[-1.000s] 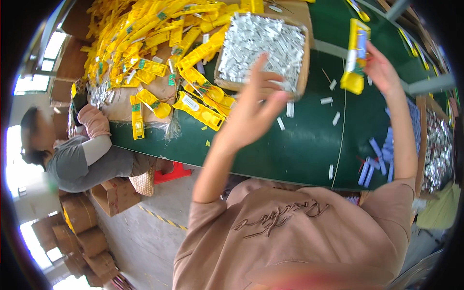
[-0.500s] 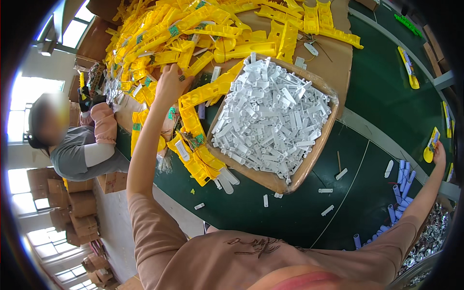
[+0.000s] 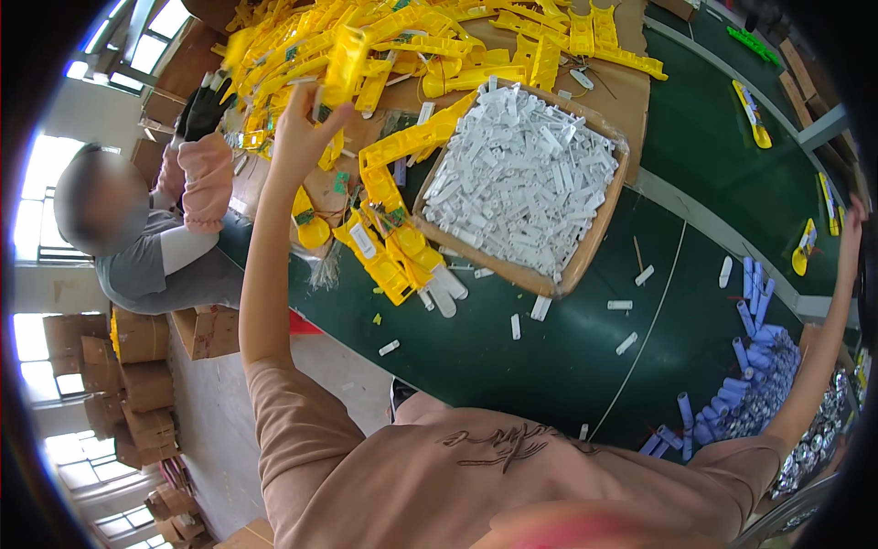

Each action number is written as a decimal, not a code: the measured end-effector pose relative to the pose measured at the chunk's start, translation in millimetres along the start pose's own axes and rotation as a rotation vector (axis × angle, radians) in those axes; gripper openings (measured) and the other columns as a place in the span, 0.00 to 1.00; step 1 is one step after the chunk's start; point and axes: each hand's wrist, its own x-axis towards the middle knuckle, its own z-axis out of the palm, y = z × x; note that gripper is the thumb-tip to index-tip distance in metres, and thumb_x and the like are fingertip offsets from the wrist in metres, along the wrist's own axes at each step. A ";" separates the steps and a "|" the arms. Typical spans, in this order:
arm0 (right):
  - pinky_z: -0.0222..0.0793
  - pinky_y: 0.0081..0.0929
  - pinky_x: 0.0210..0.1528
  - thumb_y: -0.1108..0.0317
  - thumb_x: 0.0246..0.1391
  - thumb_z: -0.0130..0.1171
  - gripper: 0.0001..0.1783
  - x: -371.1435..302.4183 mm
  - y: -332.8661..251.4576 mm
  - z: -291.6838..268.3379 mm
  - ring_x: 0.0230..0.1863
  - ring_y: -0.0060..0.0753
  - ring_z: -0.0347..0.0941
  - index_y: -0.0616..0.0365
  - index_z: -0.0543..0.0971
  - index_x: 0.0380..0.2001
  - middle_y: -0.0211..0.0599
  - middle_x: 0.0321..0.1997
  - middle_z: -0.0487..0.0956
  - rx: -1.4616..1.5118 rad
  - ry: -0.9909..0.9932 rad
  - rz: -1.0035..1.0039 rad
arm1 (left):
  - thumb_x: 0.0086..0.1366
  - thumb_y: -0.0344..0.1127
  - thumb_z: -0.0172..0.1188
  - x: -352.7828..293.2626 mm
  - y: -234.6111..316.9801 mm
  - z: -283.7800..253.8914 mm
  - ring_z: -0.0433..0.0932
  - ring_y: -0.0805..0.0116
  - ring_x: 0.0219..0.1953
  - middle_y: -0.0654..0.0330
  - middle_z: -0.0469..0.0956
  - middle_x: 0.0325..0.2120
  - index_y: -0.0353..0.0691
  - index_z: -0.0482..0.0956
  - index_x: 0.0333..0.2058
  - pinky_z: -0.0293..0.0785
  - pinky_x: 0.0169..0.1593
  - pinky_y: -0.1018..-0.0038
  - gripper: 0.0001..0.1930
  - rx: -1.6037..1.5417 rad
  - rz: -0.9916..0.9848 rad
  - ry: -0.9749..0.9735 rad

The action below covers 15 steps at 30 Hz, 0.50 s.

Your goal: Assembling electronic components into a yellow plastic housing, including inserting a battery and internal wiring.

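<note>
My left hand [image 3: 306,137] is raised over the left side of the table, shut on a yellow plastic part [image 3: 343,64] lifted just above a big heap of yellow parts [image 3: 457,41]. My right hand [image 3: 852,229] stretches out to the far right edge of the picture, partly cut off by the rim. It is close to a yellow part [image 3: 805,247] lying on the green belt [image 3: 549,366]; its fingers cannot be made out. A shallow cardboard tray [image 3: 585,261] full of small white pieces sits between my arms.
A seated person [image 3: 137,247] with a gloved hand [image 3: 206,105] works at the table's left end. Blue tubes [image 3: 759,366] and shiny metal pieces [image 3: 823,430] are heaped at right. Loose white pieces dot the belt. Cardboard boxes [image 3: 137,384] are stacked on the floor at left.
My left hand moved from above the white-piece tray to the yellow heap and picked up a yellow part. My right hand, earlier holding a yellow part, now reaches farther right beside one lying on the belt.
</note>
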 end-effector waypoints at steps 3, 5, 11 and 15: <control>0.63 0.15 0.40 0.63 0.58 0.42 0.15 -47.1 -195.6 4.7 0.39 0.17 0.68 0.57 0.72 0.45 0.31 0.41 0.72 0.477 -0.217 -0.205 | 0.55 0.43 0.57 -23.2 58.4 -33.5 0.72 0.72 0.26 0.59 0.74 0.26 0.35 0.68 0.34 0.69 0.30 0.77 0.16 -0.471 -0.046 0.110; 0.62 0.17 0.44 0.68 0.54 0.47 0.13 -98.9 -334.8 -36.2 0.38 0.18 0.67 0.55 0.73 0.43 0.28 0.37 0.73 0.798 -0.556 -0.259 | 0.57 0.41 0.55 -41.4 91.2 -50.0 0.72 0.75 0.24 0.61 0.74 0.25 0.35 0.67 0.34 0.69 0.28 0.79 0.15 -0.840 -0.030 0.102; 0.66 0.23 0.39 0.48 0.47 0.55 0.33 -187.5 -476.6 -36.8 0.44 0.27 0.67 0.60 0.64 0.49 0.40 0.45 0.69 1.325 -0.902 -0.398 | 0.65 0.51 0.33 -82.9 181.1 -42.1 0.73 0.70 0.33 0.56 0.74 0.31 0.36 0.64 0.44 0.71 0.32 0.76 0.23 -1.810 -0.142 0.009; 0.64 0.17 0.29 0.55 0.52 0.49 0.20 -230.0 -489.6 -45.9 0.29 0.21 0.67 0.60 0.69 0.41 0.34 0.32 0.71 1.694 -1.032 -0.176 | 0.66 0.50 0.34 -115.8 193.8 -57.9 0.70 0.73 0.31 0.60 0.72 0.29 0.36 0.64 0.43 0.67 0.33 0.79 0.22 -1.601 -0.128 -0.143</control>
